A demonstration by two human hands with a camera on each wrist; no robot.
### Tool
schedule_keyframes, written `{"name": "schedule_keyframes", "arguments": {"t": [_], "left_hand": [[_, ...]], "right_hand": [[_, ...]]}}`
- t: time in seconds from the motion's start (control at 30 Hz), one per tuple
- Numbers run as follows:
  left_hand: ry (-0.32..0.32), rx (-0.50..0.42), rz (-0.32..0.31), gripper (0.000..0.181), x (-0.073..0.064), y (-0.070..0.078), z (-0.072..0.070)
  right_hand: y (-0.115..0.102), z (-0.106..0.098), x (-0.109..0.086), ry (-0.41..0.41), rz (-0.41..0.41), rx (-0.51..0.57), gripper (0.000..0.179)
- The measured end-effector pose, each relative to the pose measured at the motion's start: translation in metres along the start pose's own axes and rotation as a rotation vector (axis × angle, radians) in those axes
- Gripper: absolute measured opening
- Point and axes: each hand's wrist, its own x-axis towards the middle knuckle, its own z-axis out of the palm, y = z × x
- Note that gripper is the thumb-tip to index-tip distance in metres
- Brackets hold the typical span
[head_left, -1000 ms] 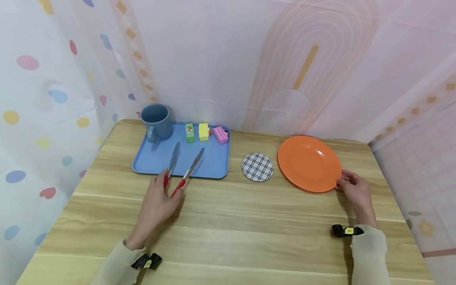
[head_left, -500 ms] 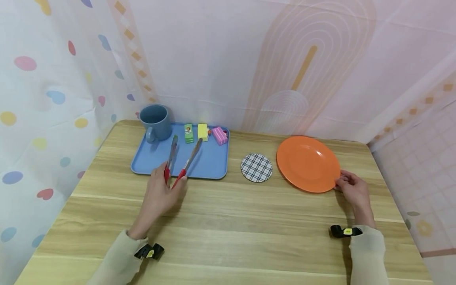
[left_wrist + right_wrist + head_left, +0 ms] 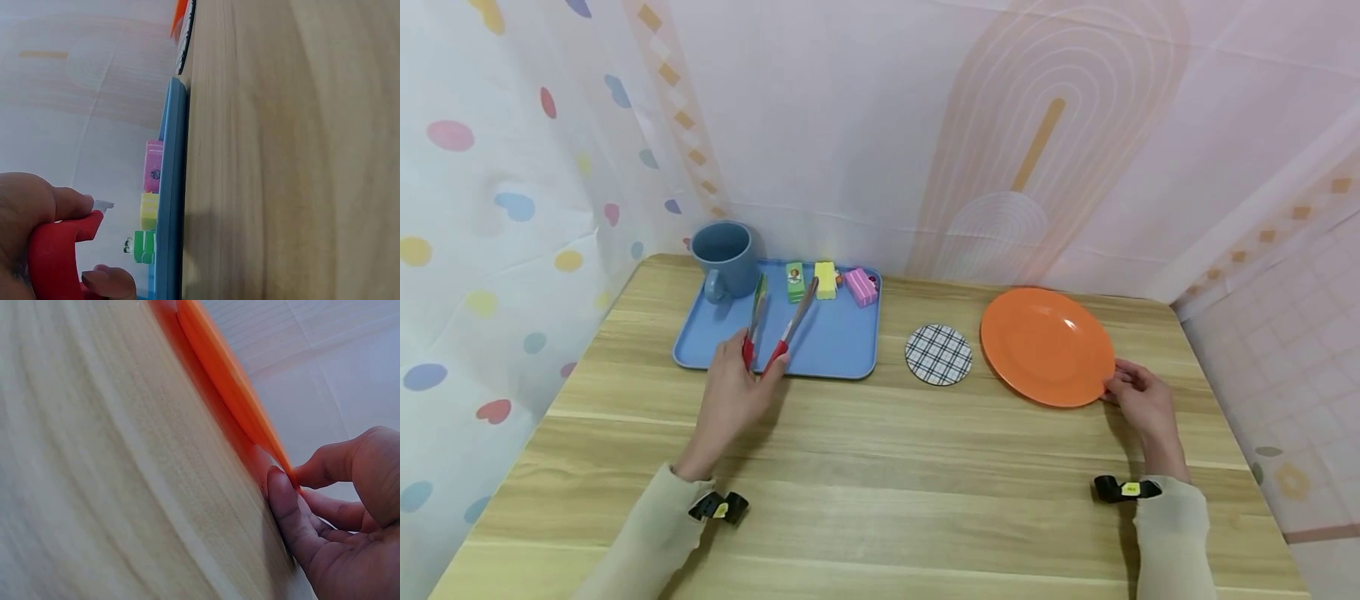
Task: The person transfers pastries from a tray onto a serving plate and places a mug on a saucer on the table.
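My left hand (image 3: 733, 396) holds a pair of red-handled metal tongs (image 3: 781, 346), their arms spread apart over the blue tray (image 3: 842, 354). A small green cake-slice block (image 3: 795, 282) shows between the tong tips in the head view. Beside it on the tray lie a yellow block (image 3: 825, 279) and a pink striped one (image 3: 861, 287). In the left wrist view the red handle (image 3: 53, 256) sits between thumb and fingers. On the far right, my right hand (image 3: 1146, 408) pinches the rim of an orange plate (image 3: 1048, 346); thumb and fingertips meet its edge in the right wrist view.
A blue-grey mug (image 3: 726, 258) stands at the tray's back left corner, close to the left tong arm. Between tray and plate lies a round checked coaster (image 3: 938, 354). A patterned cloth (image 3: 820, 125) hangs behind the wooden table (image 3: 880, 483).
The left hand has moved forward with the tongs, so their tips have gone from the tray's middle up to the green block. My right hand keeps its place at the plate.
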Motion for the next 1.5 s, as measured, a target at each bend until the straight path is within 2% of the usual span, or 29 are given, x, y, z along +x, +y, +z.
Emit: {"name": "schedule_keyframes", "arguments": {"t": [0.33,0.67,1.1,1.5], "left_hand": [[-0.004,0.03,-0.043,0.069,0.013,-0.001,0.003],[0.012,0.033,-0.025,0.069,0.024,-0.004,0.009],[-0.032,0.058,-0.053,0.073,0.03,-0.004,0.011],[-0.058,0.126,-0.088,0.07,0.035,-0.003,0.012]], "right_hand": [[0.001,0.001,0.0,0.008,0.003,0.003,0.053],[0.001,0.0,0.0,-0.003,-0.014,-0.02,0.053],[-0.001,0.0,-0.001,0.003,0.0,-0.025,0.053],[0.001,0.0,0.0,0.012,0.004,-0.027,0.053]]}}
